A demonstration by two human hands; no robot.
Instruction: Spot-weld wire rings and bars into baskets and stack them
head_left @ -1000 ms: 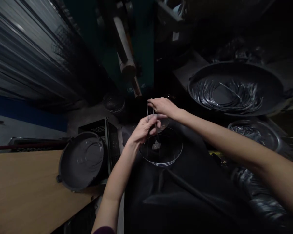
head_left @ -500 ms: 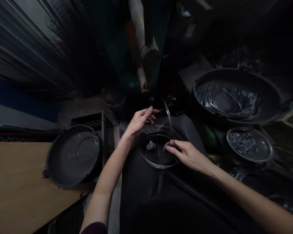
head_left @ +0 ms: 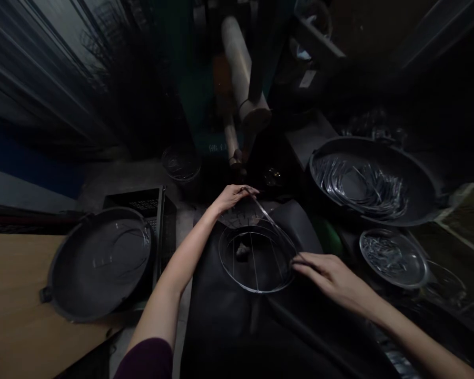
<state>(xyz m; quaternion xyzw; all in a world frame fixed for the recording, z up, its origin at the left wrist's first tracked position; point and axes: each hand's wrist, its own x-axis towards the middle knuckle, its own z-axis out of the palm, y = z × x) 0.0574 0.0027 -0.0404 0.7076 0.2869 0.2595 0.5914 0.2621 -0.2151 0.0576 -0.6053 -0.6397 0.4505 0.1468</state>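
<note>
A shiny curved metal wire (head_left: 269, 217), perhaps more than one strand, runs slantwise between my two hands. My left hand (head_left: 233, 197) is closed at its upper end, fingertips pinched near the machine's front. My right hand (head_left: 319, 271) pinches the lower end, thumb and fingers pressed together. Below the wire, a round wire frame (head_left: 257, 290) with thin cross wires rests over my dark-covered lap, close to my right fingertips. A small pale lump (head_left: 243, 249) shows through the frame. The exact ends of the wire are hidden by my fingers.
A machine with a pale cylindrical arm (head_left: 240, 68) stands ahead. On the right are a large dark basin (head_left: 418, 202) of bent wires and a metal bowl (head_left: 421, 263) of short pieces. On the left, another basin (head_left: 90, 295) holds a few wires beside a dark crate (head_left: 161, 210).
My left hand has gone from spread fingers to closing on the wire's upper end. My right hand has moved right and down, slanting the wire. The view has shifted slightly upward.
</note>
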